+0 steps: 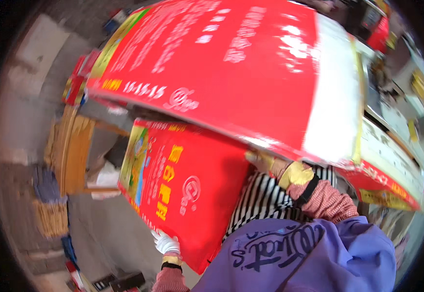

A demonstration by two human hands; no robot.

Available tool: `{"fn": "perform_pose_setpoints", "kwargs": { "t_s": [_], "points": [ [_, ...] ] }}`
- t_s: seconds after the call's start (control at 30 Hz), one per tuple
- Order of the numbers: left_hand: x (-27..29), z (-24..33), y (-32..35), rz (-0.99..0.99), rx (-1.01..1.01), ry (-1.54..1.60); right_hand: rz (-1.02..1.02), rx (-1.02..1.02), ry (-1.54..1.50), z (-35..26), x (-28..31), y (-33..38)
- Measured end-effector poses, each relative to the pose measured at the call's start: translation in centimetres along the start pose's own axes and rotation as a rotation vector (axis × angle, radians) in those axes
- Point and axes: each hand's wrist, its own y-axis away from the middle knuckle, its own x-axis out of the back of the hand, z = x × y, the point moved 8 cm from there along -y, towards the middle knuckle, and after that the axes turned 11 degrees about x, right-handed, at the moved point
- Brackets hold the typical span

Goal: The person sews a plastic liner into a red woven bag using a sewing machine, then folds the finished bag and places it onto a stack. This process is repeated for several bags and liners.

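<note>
A flat red printed sack (170,180), with yellow lettering and a picture strip along its left edge, slants in front of me. At its lower left edge my left hand (165,242), in a white glove, grips the border, its fingertips partly hidden. My right hand (270,165), in a soiled yellowish glove, closes on the sack's far right corner; its fingers are blurred. Just beyond that hand lies a large stack of red printed sacks (212,58) with a white band on its right. The near edge of this stack overlaps the far side of the held sack.
A wooden stool or frame (78,155) stands on the left, with white material by it. Past it lie a dark cloth (47,185) and a tan bundle (51,218). More white and red sacks (385,160) sit at the right. Dark objects (127,282) lie on the floor below.
</note>
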Motion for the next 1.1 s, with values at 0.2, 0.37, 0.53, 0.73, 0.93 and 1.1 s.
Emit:
{"fn": "perform_pose_setpoints", "kwargs": {
  "t_s": [0.2,0.37,0.53,0.73,0.93,1.1],
  "points": [
    [23.6,16.3,7.0,0.577,-0.877,0.832,-0.242,0.037,-0.211,-11.4,1.8,7.7],
    [36.6,28.8,23.9,0.630,-1.612,0.980,-0.101,0.369,-0.954,-16.8,11.3,13.4],
    [36.9,36.6,28.3,0.563,-1.601,0.646,0.908,0.257,-1.456,-9.8,21.5,15.7],
    [37.3,37.6,23.6,-0.364,-1.306,1.003,0.875,0.322,-0.950,-12.6,23.9,16.4],
    [40.9,32.0,28.9,0.606,-1.737,0.709,0.654,0.169,-0.560,-14.0,24.6,10.8],
    [42.5,30.9,29.6,0.857,-1.724,0.635,1.034,0.134,-0.376,-11.3,28.0,10.7]
  ]
}}
